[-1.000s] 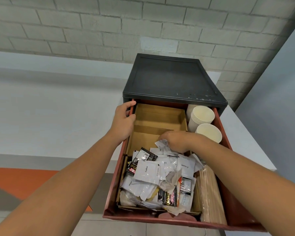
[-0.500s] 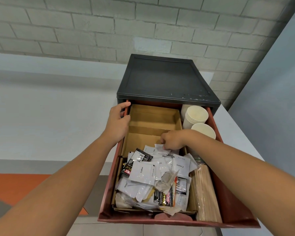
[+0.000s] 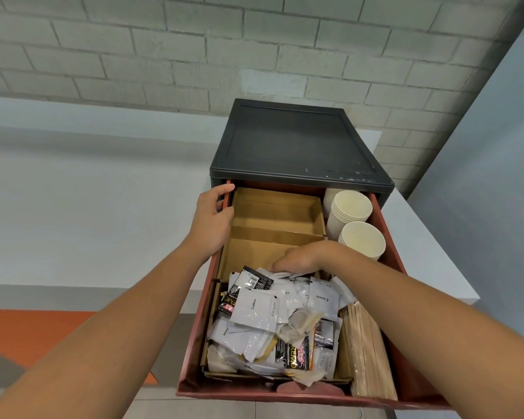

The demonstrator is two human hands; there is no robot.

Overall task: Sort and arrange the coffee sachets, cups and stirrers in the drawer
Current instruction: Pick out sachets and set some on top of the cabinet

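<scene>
The red drawer (image 3: 390,237) stands pulled out of a black cabinet (image 3: 297,146). Cardboard compartments (image 3: 276,210) sit bare at its back left. A loose heap of white and black coffee sachets (image 3: 273,322) fills the front. Cream paper cups (image 3: 353,207) are stacked at the back right, and wooden stirrers (image 3: 369,349) lie along the right side. My left hand (image 3: 212,219) grips the drawer's left wall. Fingers down, my right hand (image 3: 300,257) rests at the heap's far edge; whether it pinches a sachet is hidden.
The cabinet stands on a white counter (image 3: 421,237) against a grey brick wall (image 3: 254,55). A blue-grey wall (image 3: 481,176) closes in on the right. Orange and grey floor (image 3: 28,331) shows at the lower left.
My right hand has shifted a little further left and back along the heap's far edge. The left hand keeps its grip on the drawer wall.
</scene>
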